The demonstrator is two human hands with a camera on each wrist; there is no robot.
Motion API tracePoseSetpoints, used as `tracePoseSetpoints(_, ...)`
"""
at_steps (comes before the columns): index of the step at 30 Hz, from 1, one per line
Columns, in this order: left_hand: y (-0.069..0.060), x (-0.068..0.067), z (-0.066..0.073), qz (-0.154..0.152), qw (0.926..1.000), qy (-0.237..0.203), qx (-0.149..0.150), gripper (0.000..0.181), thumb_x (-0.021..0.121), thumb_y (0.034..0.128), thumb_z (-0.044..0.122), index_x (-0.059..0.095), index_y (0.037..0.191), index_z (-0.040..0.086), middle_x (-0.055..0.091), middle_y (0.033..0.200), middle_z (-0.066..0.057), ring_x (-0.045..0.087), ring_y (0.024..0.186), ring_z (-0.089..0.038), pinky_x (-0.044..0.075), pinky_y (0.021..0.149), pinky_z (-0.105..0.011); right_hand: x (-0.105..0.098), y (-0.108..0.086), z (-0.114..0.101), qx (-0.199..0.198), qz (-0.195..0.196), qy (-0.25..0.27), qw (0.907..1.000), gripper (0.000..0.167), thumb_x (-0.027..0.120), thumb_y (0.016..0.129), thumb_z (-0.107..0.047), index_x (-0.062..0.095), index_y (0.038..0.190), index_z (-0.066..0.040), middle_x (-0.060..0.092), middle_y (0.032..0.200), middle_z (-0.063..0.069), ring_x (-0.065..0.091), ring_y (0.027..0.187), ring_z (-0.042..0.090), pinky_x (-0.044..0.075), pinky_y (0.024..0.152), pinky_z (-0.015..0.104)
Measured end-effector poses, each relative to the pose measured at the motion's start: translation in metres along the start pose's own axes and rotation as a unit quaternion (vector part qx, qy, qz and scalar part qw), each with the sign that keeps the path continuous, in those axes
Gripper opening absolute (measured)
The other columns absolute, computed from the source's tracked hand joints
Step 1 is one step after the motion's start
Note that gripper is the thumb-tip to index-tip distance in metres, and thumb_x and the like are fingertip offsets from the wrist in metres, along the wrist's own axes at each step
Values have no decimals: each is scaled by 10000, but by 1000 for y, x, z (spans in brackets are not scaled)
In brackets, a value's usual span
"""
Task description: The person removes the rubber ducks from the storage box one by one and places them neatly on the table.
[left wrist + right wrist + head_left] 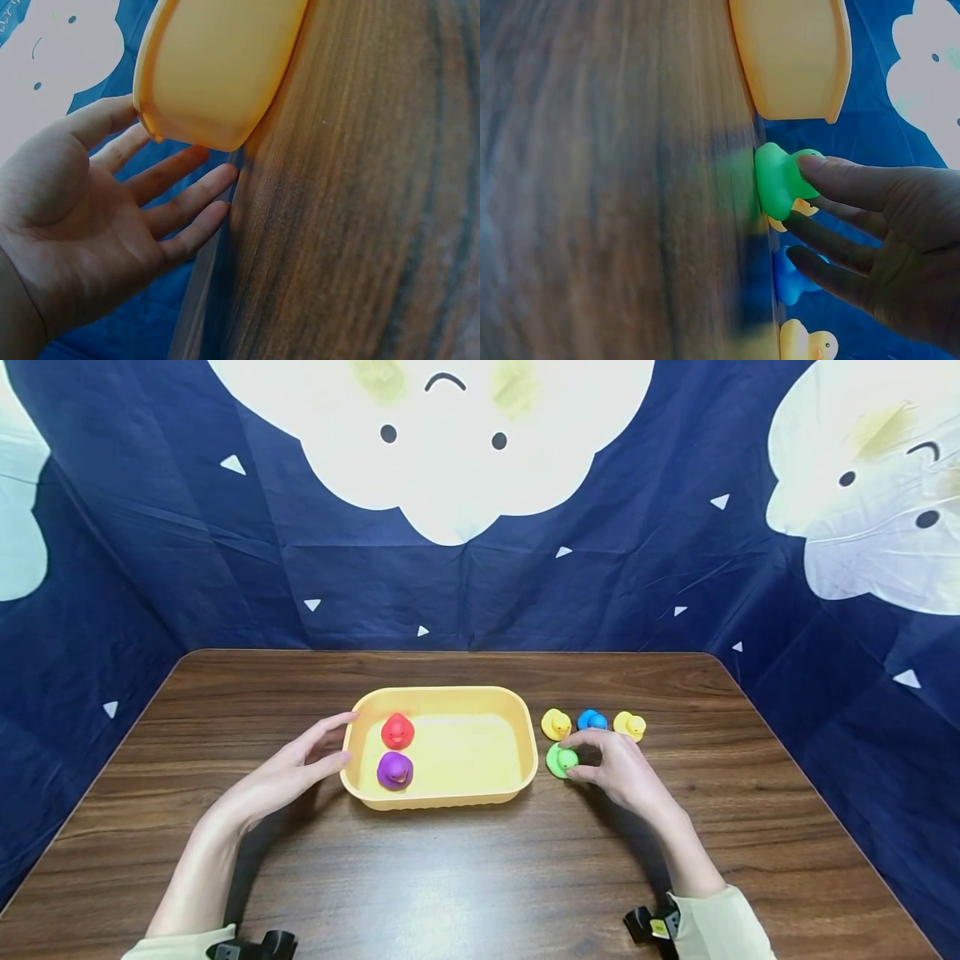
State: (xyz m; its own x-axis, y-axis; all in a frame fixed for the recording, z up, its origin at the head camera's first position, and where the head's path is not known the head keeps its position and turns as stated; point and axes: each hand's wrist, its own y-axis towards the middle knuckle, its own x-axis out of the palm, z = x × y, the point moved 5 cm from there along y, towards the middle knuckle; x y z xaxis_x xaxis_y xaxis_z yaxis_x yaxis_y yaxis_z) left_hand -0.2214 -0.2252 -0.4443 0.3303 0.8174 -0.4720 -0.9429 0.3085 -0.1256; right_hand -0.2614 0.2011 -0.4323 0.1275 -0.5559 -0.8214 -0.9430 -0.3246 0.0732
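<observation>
A yellow plastic tray (442,802) stands on the table with a red rubber duck (397,732) and a purple rubber duck (394,771) in its left part. At the tray's left end is my left hand (288,772), fingers spread and loosely bent; in the left wrist view its fingertips meet the tray's end. My right hand (618,772) pinches the head of a green rubber duck (775,180) between thumb and forefinger, just right of the tray. Its other fingers hang free near a blue rubber duck (592,720).
Behind the green duck, a yellow rubber duck (556,724), the blue one and another yellow rubber duck (629,725) form a row. The brown wooden table (442,877) ends at a dark blue cloth (360,585) printed with white clouds.
</observation>
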Motion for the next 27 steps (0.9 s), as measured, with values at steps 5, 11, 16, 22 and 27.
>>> tracePoseSetpoints(5, -1, 0, 0, 12, 10000, 13, 7, 645, 562, 1065, 344, 276, 1625, 198, 431, 1590, -205, 447, 1443, -404, 438, 1073, -371, 0, 0, -1, 0, 7, -21, 10000, 362, 861, 825, -122, 761, 1171, -151, 767, 1195, 47, 651, 1249, 322, 505, 1034, 558)
tracePoseSetpoints(11, -1, 0, 0, 18, 10000, -65, 62, 640, 561, 1066, 335, 278, 1625, 203, 441, 1586, -198, 449, 1441, -397, 427, 992, -168, -1, -1, -2, -18, 12, 91, 10000, 401, 862, 821, -132, 752, 1206, -141, 761, 1222, 37, 648, 1264, 299, 510, 1040, 539)
tracePoseSetpoints(16, -1, -1, -1, 15, 10000, -46, 35, 639, 559, 1067, 343, 277, 1625, 217, 434, 1594, -185, 449, 1443, -390, 439, 1045, -278, -2, -2, -2, -16, 19, 122, 9999, 397, 854, 833, -153, 749, 1216, -153, 758, 1228, 20, 647, 1264, 282, 511, 1039, 532)
tracePoseSetpoints(22, -1, -1, -2, 16, 9999, -135, 61, 638, 566, 1064, 332, 284, 1623, 210, 414, 1609, -174, 444, 1447, -396, 437, 1039, -247, -5, -2, -3, -56, 57, 103, 9999, 390, 847, 843, -164, 749, 1220, -159, 757, 1225, 21, 661, 1238, 272, 521, 1018, 526)
tracePoseSetpoints(27, 0, 0, -3, 41, 9994, -305, 174, 633, 586, 1057, 312, 311, 1607, 164, 436, 1592, -196, 466, 1423, -401, 434, 964, -116, -6, -3, -4, -57, 70, 124, 9999, 388, 845, 844, -159, 749, 1220, -150, 758, 1222, 28, 673, 1219, 271, 530, 1007, 523)
